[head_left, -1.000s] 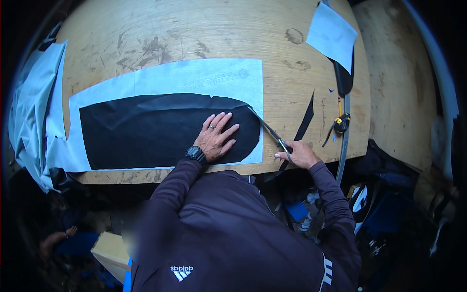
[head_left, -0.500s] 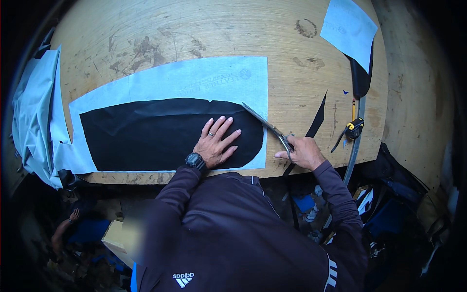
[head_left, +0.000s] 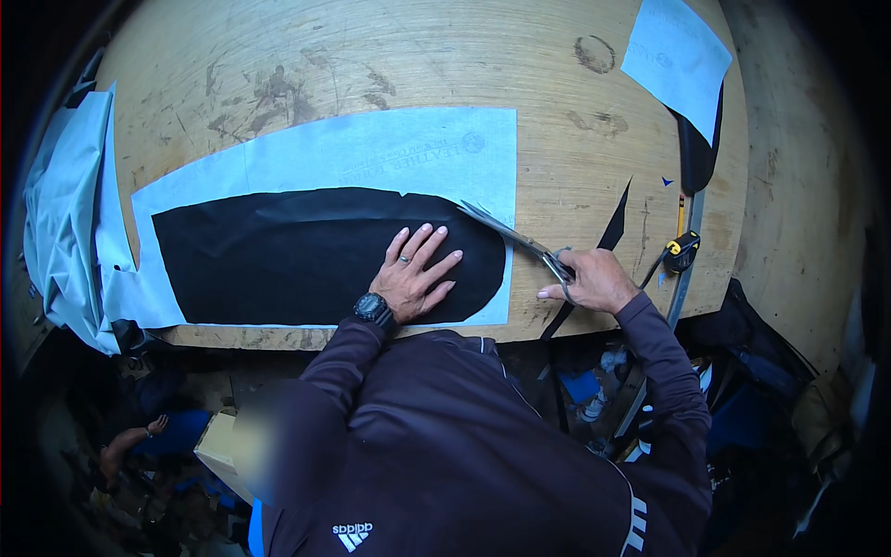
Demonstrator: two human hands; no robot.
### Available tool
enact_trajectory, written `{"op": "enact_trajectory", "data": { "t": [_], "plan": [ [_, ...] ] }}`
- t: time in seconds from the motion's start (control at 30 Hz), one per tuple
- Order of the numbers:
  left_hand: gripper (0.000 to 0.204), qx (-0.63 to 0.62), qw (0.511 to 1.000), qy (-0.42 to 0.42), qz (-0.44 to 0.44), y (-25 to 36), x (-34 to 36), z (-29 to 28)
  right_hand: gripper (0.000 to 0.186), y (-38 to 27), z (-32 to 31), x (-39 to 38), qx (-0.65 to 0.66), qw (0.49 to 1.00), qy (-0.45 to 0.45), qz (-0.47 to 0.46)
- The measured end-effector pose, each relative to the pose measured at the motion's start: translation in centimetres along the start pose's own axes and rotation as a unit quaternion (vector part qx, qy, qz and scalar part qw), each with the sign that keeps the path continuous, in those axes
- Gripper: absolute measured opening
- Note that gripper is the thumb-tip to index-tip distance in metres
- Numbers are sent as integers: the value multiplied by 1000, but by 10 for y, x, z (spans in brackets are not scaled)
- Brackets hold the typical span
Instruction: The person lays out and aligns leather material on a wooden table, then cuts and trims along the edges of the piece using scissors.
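Observation:
A long black sheet of leather-like material (head_left: 269, 265), rounded at its right end, lies on a larger pale blue-white sheet (head_left: 306, 153). My left hand (head_left: 415, 276) rests flat on the black piece near its right part, fingers spread, a ring and a wristwatch (head_left: 373, 311) showing. In my right hand (head_left: 597, 280) is a pair of metal scissors (head_left: 513, 236), held by the handles over the right edge of the sheets. The blades reach to the upper right edge of the black piece; whether they touch it I cannot tell.
On the wooden table (head_left: 418, 65) lie a narrow black strip (head_left: 614, 218), a yellow-black tape measure (head_left: 682, 251), a metal ruler (head_left: 682, 295) and another white sheet (head_left: 676, 56) over black material. Pale fabric (head_left: 65, 223) is bunched at the left edge. Another person's hand (head_left: 156, 425) shows lower left.
My right hand and the scissors have shifted slightly right and down, the blades lying flatter. My left hand stays on the black piece. The other person's hand at lower left has moved.

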State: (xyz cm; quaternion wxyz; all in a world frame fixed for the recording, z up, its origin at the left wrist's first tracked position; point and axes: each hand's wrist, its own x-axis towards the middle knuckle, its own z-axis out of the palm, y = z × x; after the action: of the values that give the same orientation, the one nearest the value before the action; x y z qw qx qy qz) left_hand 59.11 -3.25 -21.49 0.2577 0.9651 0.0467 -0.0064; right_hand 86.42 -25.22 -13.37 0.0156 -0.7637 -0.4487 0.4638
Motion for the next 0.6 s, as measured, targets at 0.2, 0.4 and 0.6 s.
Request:
{"op": "enact_trajectory", "data": {
  "t": [0.2, 0.4, 0.6],
  "plan": [
    [51, 6, 1000, -2, 3, 1, 1, 1, 71, -4, -11, 9, -33, 999, -6, -15],
    [50, 2, 1000, 3, 4, -1, 0, 2, 72, -4, -16, 8, -32, 999, -25, -9],
    [51, 3, 1000, 4, 5, 0, 0, 2, 70, -2, -10, 15, -42, 999, 9, -28]
  ]
}}
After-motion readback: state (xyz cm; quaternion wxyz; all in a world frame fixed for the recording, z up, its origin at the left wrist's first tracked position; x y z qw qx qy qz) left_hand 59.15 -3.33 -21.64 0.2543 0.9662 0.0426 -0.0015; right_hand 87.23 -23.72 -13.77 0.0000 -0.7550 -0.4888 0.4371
